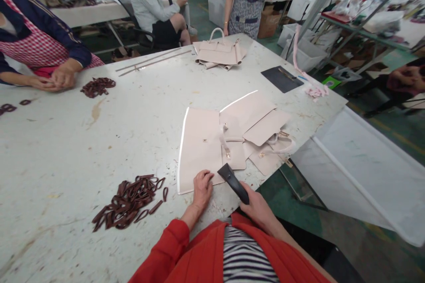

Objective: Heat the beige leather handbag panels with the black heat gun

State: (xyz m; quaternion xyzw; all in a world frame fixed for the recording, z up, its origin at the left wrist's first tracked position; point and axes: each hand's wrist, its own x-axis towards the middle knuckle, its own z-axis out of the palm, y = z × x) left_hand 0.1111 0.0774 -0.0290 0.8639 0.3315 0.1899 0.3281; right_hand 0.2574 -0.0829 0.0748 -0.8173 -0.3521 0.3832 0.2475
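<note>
At the table edge, the left hand presses flat, fingers spread, on the near corner of a pale panel. Right hand has its grip closed round a black tool, blade touching that panel. Brown loops lie nearby.

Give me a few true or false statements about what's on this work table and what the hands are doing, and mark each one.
1. The left hand rests on the pale pink leather bag panel. True.
2. The right hand holds a black flat-bladed tool. True.
3. The pile of dark brown leather loops lies right of the panel. False: it lies to its left.
4. The scuffed white work table holds only one bag. False: another pale pink handbag lies at the far edge.
</note>
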